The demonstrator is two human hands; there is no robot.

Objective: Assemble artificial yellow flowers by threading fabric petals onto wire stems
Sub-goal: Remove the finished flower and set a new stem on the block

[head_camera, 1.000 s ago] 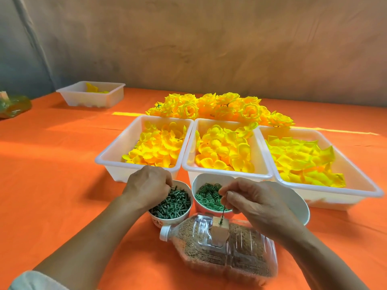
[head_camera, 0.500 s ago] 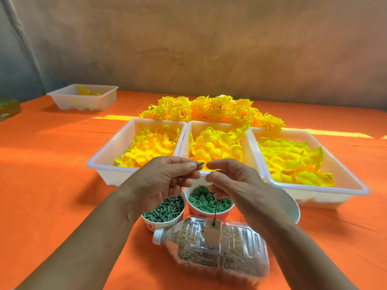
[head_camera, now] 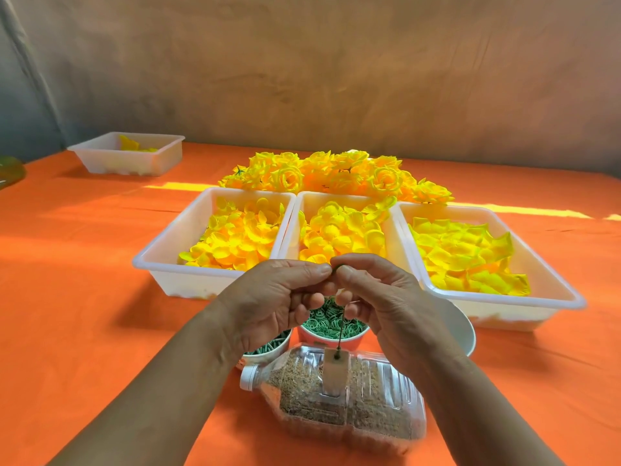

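Two pinches showed on my feed: left hand [head_camera: 268, 297] held a small green piece [head_camera: 334, 268], right hand [head_camera: 386, 297] gripped the wire stem [head_camera: 341, 327] rising from the bottle [head_camera: 369, 408].

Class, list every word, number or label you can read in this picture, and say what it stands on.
None can be read.
The paper tag on the bottle looks blank.
The trays show no print.

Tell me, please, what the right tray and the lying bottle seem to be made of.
Right tray: apparently white plastic, slightly translucent, semi-matte; its rolled rim looks moulded. Bottle: clear glossy plastic, probably; brown grains show through ribbed walls.
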